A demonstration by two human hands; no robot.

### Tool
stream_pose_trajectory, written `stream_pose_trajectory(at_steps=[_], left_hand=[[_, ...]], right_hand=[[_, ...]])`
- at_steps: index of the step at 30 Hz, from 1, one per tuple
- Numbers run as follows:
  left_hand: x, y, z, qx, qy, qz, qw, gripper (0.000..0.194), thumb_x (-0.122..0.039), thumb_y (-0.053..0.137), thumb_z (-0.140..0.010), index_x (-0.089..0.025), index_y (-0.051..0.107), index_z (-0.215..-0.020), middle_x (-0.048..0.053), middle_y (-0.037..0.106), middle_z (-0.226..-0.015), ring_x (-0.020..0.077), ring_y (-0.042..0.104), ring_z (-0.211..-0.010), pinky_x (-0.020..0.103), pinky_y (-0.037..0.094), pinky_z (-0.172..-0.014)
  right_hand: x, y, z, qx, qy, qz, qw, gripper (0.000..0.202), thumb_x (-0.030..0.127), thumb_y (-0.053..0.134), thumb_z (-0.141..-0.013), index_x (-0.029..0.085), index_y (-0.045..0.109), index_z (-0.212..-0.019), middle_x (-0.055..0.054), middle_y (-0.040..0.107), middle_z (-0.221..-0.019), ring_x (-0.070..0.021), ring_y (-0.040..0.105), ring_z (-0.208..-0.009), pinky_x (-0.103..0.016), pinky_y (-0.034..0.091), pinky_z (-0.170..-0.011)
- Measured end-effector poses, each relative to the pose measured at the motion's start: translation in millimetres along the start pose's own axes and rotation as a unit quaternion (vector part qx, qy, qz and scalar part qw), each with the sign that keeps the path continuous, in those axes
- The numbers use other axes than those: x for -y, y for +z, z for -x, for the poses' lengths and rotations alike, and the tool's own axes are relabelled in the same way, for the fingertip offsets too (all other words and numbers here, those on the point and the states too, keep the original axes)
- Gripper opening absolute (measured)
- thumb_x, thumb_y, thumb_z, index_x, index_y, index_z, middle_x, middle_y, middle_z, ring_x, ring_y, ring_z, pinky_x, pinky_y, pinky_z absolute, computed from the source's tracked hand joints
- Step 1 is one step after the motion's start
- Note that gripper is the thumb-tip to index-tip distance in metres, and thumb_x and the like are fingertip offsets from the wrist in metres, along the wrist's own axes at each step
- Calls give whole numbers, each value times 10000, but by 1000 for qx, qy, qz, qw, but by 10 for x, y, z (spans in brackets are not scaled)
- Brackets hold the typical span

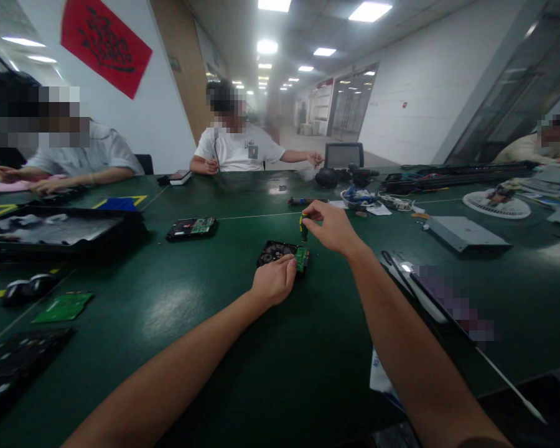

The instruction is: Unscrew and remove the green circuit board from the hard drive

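A black hard drive (274,252) with a green circuit board (301,257) on its right side lies in the middle of the dark green table (242,348). My left hand (274,281) rests on the drive's near edge and holds it down. My right hand (332,228) grips the top of a small screwdriver (303,229) with a yellow and green handle. The screwdriver stands upright with its tip on the circuit board.
A second hard drive (192,228) lies further left. A loose green board (63,307) and a black tray (51,231) sit at the left. A grey metal box (466,233), cables and tools lie to the right. Three other people sit around the table.
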State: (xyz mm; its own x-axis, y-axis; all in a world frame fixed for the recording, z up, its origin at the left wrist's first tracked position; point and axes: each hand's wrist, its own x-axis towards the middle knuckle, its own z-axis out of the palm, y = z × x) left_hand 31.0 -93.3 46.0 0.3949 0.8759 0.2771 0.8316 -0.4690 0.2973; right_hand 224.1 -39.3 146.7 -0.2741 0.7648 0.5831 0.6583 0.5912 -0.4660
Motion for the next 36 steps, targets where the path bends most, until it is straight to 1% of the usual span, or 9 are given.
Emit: stream_pose_trajectory(at_steps=[5,8,13,18,21,24,30,33,36], left_hand=[[5,13,-3,-3,-1,-1,1000,563,-425,192,-1087,-245,693,-1269,14,669,-1392,217,716,-1111,311,565,-931],[4,13,-4,3,-3,-4,1000,566,-426,192,-1087,-243,697,-1265,12,652,-1416,218,714,-1112,316,567,-927],[-4,2,-2,9,-9,-6,1000,556,-437,197,-1088,-255,684,-1285,10,654,-1414,213,707,-1132,302,564,-924],[0,8,3,2,1,-10,1000,564,-433,188,-1089,-248,691,-1266,-5,652,-1416,217,714,-1116,313,567,-926],[4,22,-2,4,-1,-18,1000,560,-424,186,-1090,-254,688,-1268,-6,647,-1421,212,720,-1098,315,573,-910],[2,31,-8,5,0,-26,1000,561,-419,182,-1092,-254,687,-1273,-10,643,-1426,207,719,-1095,308,575,-898],[-8,25,-17,12,3,-32,999,547,-410,200,-1093,-248,692,-1271,-1,642,-1429,201,710,-1115,295,568,-912],[-10,19,-17,10,6,-33,999,548,-403,200,-1093,-241,695,-1262,-1,642,-1428,208,716,-1103,304,573,-905],[-5,14,-17,17,5,-38,999,557,-392,197,-1090,-230,705,-1251,2,638,-1435,209,721,-1091,307,575,-912]], right_hand=[[-30,-9,-4,-24,-1,37,999,114,262,720,-833,225,633,-898,-46,719,-935,-220,660,-882,-373,520,-825],[-31,-3,2,-18,10,28,999,127,301,713,-851,230,639,-926,-46,728,-955,-221,672,-879,-375,525,-822],[-19,-2,1,8,-1,-4,1000,118,233,666,-866,233,659,-984,-42,740,-987,-209,693,-883,-370,530,-843],[-16,-16,-7,-16,6,39,999,132,261,727,-821,218,638,-909,-47,724,-936,-221,672,-884,-374,526,-831],[-5,-4,-2,-13,19,24,999,112,278,710,-850,218,648,-922,-47,733,-941,-219,682,-882,-373,532,-832],[5,6,3,-1,15,1,1000,74,249,669,-882,223,666,-951,-42,745,-956,-211,693,-874,-370,535,-839],[14,-11,-3,-14,4,18,1000,93,280,716,-854,224,650,-889,-36,735,-901,-214,680,-848,-359,523,-795],[18,-14,-2,-12,5,25,1000,79,287,684,-882,220,664,-919,-48,746,-946,-219,684,-876,-369,517,-822],[11,-14,1,2,-7,13,1000,89,234,652,-891,216,672,-975,-52,752,-996,-215,691,-907,-370,514,-858]])
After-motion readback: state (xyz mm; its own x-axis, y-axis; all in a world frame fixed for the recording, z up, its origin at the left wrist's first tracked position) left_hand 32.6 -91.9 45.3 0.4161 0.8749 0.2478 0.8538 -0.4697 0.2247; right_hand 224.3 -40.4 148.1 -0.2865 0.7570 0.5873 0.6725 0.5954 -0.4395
